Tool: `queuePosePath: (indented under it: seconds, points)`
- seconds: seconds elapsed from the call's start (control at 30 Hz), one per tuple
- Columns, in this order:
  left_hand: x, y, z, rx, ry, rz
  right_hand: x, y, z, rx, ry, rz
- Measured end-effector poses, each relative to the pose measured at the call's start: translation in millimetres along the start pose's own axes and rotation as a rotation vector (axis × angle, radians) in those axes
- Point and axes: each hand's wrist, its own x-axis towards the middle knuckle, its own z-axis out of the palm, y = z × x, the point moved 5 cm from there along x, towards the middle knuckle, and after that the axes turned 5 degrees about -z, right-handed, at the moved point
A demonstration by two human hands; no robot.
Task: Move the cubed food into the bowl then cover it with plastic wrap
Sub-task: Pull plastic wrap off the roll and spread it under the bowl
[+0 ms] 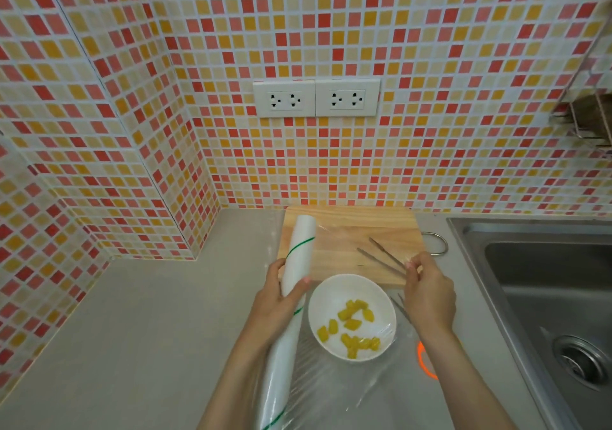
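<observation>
A white bowl sits on the counter just in front of the wooden cutting board. Several yellow food cubes lie inside it. My left hand grips a long roll of plastic wrap, which slants from the board down past the bowl's left side. A clear sheet of wrap stretches from the roll over the bowl. My right hand pinches the sheet's far edge, right of the bowl and over the board's front corner.
Metal tongs lie on the board under the sheet. A steel sink is sunk into the counter at the right. An orange ring lies by my right forearm. Tiled walls close off the back and left.
</observation>
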Motion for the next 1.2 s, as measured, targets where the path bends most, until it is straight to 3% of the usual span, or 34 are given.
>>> queuePosePath:
  seconds: [0.27,0.5,0.8,1.1,1.2]
  points:
    - [18,-37,23,0.125,0.016,-0.002,-10,37,30,0.007,-0.096,0.092]
    - [25,-56,34,0.283,0.083,-0.031,-15,37,48,0.109,-0.169,0.025]
    - [25,-58,38,0.364,0.114,-0.109,-11,37,69,0.329,-0.450,-0.017]
    - [25,-58,40,0.361,0.091,-0.128,-19,58,83,0.380,-0.427,0.254]
    - [25,-58,39,0.357,0.078,-0.134,-20,52,80,0.418,-0.365,0.243]
